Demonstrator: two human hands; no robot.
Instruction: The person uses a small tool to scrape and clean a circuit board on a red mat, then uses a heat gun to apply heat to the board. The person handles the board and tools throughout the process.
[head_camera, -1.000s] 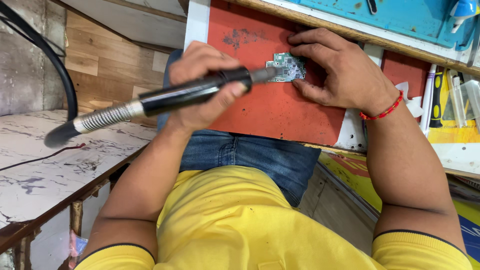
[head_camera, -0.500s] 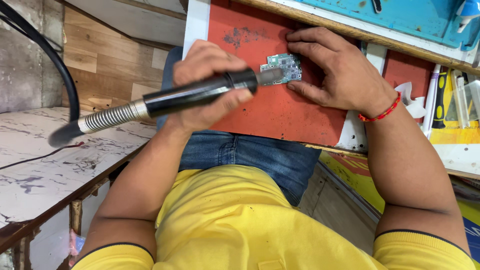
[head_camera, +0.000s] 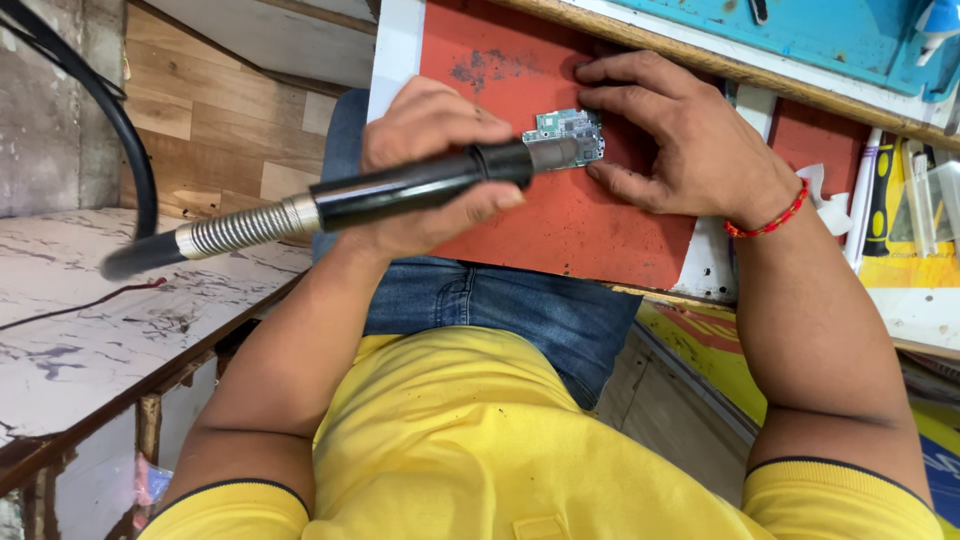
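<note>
Left hand (head_camera: 430, 150): grip closed around the black hot-air wand (head_camera: 400, 190), nozzle over the board.
Circuit board (head_camera: 565, 128): flat on the red mat (head_camera: 580, 220), between both grips.
Right hand (head_camera: 690, 140): fingers spread flat, pinning the board's edge.

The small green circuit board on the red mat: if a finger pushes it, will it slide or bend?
The circuit board looks thin, flat and probably light, so it may slide on the red mat; the right hand presses beside it. It is likely stiff, with fragile parts on top.
</note>
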